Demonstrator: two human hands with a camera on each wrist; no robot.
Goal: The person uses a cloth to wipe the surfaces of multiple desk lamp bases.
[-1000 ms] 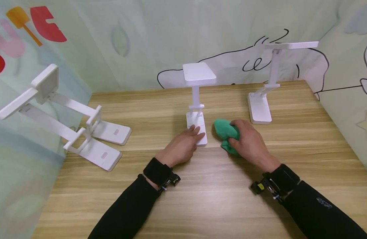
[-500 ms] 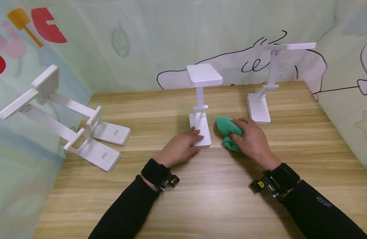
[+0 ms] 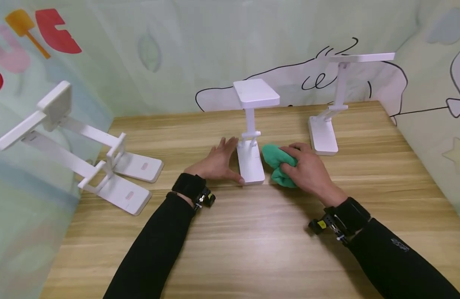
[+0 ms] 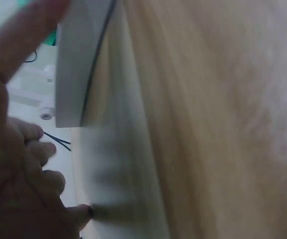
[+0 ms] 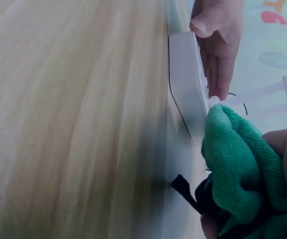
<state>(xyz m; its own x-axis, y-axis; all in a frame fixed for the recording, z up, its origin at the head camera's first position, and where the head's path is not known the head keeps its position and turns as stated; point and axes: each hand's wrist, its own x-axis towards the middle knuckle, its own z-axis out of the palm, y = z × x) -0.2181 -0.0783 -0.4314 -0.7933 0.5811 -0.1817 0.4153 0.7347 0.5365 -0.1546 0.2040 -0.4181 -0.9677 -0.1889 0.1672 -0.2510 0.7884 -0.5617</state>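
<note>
A white desk lamp stands upright in the middle of the table, its square head tipped toward me. My left hand is spread along the left side of its base, thumb at the front corner and fingertips near the hinge. In the left wrist view the thumb overlaps the base's edge, while the other fingers are apart from it. My right hand grips a bunched green cloth just right of the base. The right wrist view shows the fluffy cloth close to the base.
Another white lamp stands at the back right, close to my right hand. Two more white lamps, one nearer and one behind, stand side by side at the left. A printed curtain borders the wooden table.
The middle lamp has shifted slightly right. My left hand has come off the top of its base and spread along its left side. The cloth in my right hand has moved left toward the base.
</note>
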